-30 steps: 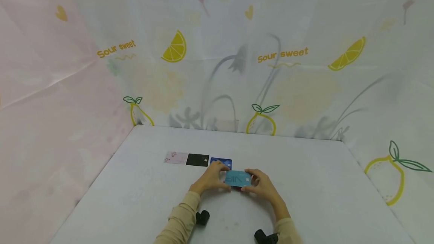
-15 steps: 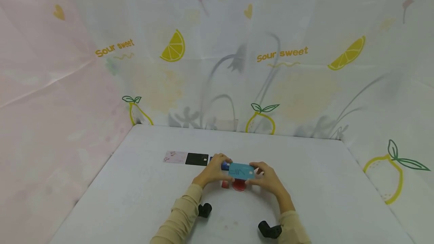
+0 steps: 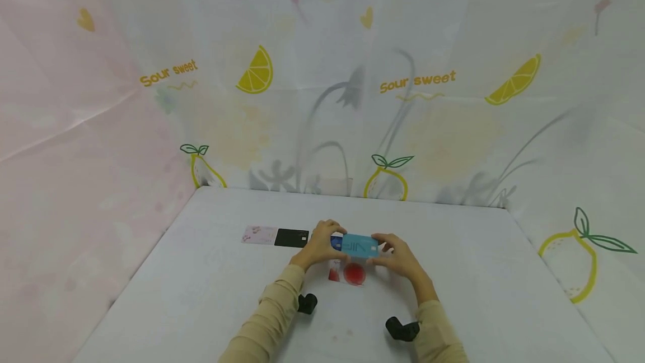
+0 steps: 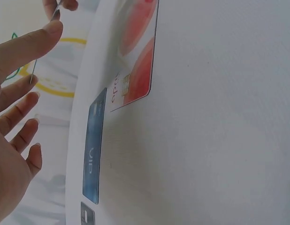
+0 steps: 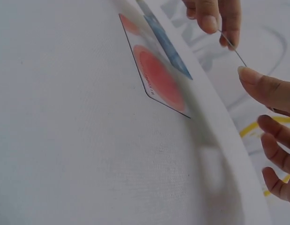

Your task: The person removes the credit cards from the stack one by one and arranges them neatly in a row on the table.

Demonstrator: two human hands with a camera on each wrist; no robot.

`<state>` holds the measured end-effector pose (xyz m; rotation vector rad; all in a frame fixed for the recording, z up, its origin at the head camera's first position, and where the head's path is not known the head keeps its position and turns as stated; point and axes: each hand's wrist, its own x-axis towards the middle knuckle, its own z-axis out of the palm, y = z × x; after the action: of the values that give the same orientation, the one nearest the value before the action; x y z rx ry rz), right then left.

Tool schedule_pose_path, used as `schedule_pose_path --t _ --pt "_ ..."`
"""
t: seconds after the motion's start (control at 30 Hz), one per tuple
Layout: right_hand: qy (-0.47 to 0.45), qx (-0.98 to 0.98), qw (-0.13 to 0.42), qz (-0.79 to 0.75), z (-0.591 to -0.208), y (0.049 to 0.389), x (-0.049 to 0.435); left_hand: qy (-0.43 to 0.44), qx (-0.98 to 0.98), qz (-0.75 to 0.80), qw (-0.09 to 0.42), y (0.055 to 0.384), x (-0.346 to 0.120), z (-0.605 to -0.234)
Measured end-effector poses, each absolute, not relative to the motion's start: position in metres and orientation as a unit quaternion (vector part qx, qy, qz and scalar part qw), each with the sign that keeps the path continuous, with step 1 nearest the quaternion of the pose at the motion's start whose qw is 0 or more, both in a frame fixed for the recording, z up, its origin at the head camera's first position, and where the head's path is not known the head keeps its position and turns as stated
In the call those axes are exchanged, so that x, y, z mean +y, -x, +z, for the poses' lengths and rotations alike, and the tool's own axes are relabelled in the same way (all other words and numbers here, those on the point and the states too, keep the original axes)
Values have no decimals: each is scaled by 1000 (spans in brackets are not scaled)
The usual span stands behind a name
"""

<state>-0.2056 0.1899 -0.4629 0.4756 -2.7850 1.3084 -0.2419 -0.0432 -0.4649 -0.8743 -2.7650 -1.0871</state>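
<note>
Both hands hold a light blue card (image 3: 360, 245) marked VIP above the table. My left hand (image 3: 320, 244) pinches its left end between thumb and fingers, while my right hand (image 3: 400, 259) pinches the right end. The wrist views show this card only edge-on. Below it a red-and-white card (image 3: 354, 274) lies flat on the table. Behind the left fingers, a dark blue card (image 4: 94, 147) is partly hidden in the head view. Further left lie a black card (image 3: 291, 237) and a pale pink flowered card (image 3: 259, 234), in one row with the dark blue one.
The white table (image 3: 478, 273) meets a lemon-printed cloth backdrop (image 3: 312, 122) at its back edge and left side. Black wrist-worn pieces (image 3: 402, 329) stick out inward from both beige sleeves (image 3: 272, 318).
Both hands have lifted the light blue card and moved it away from me and slightly right. The red-and-white card beneath has come into sight, and the left hand now covers more of the dark blue card.
</note>
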Motion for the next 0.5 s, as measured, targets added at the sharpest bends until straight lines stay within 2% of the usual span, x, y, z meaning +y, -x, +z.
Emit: schedule_pose_path --t 0.5 --pt "-133 -904 6 407 -473 224 191 252 -913 -318 28 259 -36 -473"
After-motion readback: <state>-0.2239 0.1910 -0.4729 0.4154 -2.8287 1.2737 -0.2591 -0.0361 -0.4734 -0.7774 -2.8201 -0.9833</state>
